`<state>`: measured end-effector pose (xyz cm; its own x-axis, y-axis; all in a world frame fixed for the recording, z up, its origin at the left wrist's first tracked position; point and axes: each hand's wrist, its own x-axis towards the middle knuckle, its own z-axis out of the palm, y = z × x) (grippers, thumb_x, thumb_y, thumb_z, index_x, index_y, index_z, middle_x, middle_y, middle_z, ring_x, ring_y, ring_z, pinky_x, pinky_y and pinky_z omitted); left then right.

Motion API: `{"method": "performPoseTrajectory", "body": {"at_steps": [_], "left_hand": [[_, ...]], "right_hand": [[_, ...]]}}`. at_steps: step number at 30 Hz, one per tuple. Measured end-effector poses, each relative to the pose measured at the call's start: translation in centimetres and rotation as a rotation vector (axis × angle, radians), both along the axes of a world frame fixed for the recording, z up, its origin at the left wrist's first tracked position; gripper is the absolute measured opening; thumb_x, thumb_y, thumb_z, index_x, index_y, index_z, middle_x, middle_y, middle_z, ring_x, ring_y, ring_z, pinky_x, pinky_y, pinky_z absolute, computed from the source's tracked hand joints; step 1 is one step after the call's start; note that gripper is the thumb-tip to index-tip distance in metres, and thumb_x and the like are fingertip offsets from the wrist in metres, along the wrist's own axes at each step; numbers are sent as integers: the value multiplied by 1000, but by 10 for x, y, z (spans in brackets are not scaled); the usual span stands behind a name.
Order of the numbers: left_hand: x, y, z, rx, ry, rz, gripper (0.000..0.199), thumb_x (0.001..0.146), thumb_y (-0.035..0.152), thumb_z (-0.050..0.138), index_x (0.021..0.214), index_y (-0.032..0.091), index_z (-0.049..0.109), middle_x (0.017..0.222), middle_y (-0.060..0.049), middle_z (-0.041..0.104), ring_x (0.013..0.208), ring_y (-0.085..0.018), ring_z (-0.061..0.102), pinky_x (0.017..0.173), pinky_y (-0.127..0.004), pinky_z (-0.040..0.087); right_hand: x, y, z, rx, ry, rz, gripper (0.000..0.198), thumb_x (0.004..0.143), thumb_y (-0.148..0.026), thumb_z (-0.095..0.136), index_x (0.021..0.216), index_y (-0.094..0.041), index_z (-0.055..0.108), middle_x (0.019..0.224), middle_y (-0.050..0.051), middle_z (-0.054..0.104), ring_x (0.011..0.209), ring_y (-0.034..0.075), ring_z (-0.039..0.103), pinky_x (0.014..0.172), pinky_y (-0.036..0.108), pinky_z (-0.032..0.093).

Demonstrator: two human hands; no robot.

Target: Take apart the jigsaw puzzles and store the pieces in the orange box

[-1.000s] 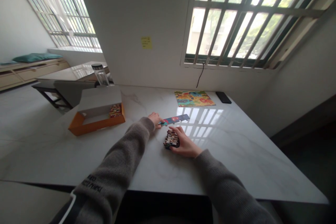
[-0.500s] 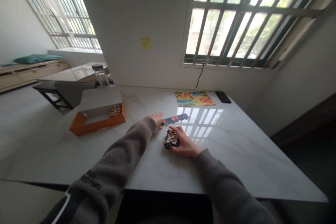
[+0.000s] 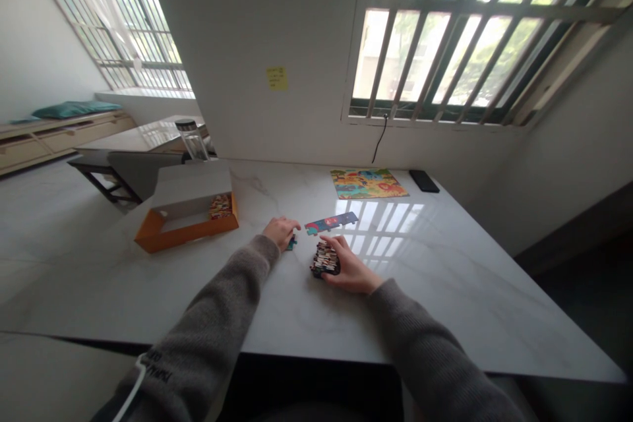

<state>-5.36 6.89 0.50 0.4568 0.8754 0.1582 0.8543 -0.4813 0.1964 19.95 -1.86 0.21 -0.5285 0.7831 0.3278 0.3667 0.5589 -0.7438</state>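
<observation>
My left hand (image 3: 281, 232) is closed on a teal puzzle piece (image 3: 291, 243), low over the table; the fingers hide most of the piece. To its right lies a strip of joined jigsaw pieces (image 3: 330, 223), dark blue with red and teal, apart from the hand. My right hand (image 3: 350, 267) curls its thumb and fingers round a stack of puzzle pieces (image 3: 324, 258) standing on the tabletop, their edges facing up.
An open orange box (image 3: 185, 232) at the left holds more puzzle pieces (image 3: 220, 206). A colourful animal picture sheet (image 3: 370, 183) and a black phone (image 3: 424, 180) lie near the wall. A glass jar (image 3: 194, 140) stands behind the white marbled table (image 3: 425, 316).
My left hand has moved left, away from the joined strip, and a teal piece now shows under its fingers. My right hand stays round the stack.
</observation>
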Motion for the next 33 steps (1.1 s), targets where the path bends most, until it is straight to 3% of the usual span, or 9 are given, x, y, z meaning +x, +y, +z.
{"method": "performPoseTrajectory", "body": {"at_steps": [4,7,10,14,18,21,25,28,33], "left_hand": [[-9,-18,0,-29,44,-22,38,74,12,54,108,21,67,105,-7,69,102,-26,55,93,-41,38],[-15,-25,1,-33,-61,-52,40,71,9,54,106,21,69,102,-7,67,102,-25,54,92,-39,40],[-22,-24,1,-22,-291,-64,26,78,13,52,96,19,70,92,-6,66,91,-21,55,89,-36,42],[-25,-17,-5,-122,-625,41,15,80,29,62,88,17,66,69,0,59,63,-13,49,67,-29,44],[-14,-22,-10,-291,-1049,15,35,73,44,75,78,15,55,71,0,61,60,-11,54,60,-27,46],[2,-35,-7,-465,-1245,-93,49,66,47,82,88,16,52,74,0,63,65,-14,64,66,-31,53],[18,-51,-5,-622,-1173,-230,51,68,48,81,98,15,56,82,-5,68,73,-18,68,74,-36,54],[25,-56,-9,-536,-961,-201,41,70,50,77,80,14,61,77,-3,67,68,-13,60,68,-28,49],[35,-57,-17,-425,-736,-122,28,75,43,69,78,16,63,70,2,60,53,-7,41,52,-21,35]], "right_hand": [[0,0,-1,-4,0,3,88,68,-12,70,146,-27,33,125,7,40,119,21,51,111,37,40],[0,1,-2,-1,7,5,88,68,-12,70,146,-27,33,125,7,40,120,21,51,111,36,40],[0,1,-4,-1,8,7,88,68,-12,70,146,-28,32,125,7,40,120,21,51,111,35,40],[0,3,-6,-2,-4,-38,87,69,-15,71,146,-27,32,124,7,40,120,21,51,111,37,40],[5,9,-10,21,-11,-161,84,70,-18,72,145,-27,34,124,8,40,120,24,49,111,42,39],[8,14,-14,39,-5,-228,80,72,-22,72,144,-27,36,122,7,41,117,24,50,109,43,41],[11,18,-17,43,0,-247,79,73,-24,73,143,-26,37,119,7,41,116,24,51,108,44,42],[12,20,-19,37,-6,-232,80,73,-22,73,144,-27,37,122,8,41,118,25,51,107,43,42],[15,23,-20,42,-31,-191,84,72,-27,77,145,-28,35,125,8,40,120,25,51,107,42,42]]}}
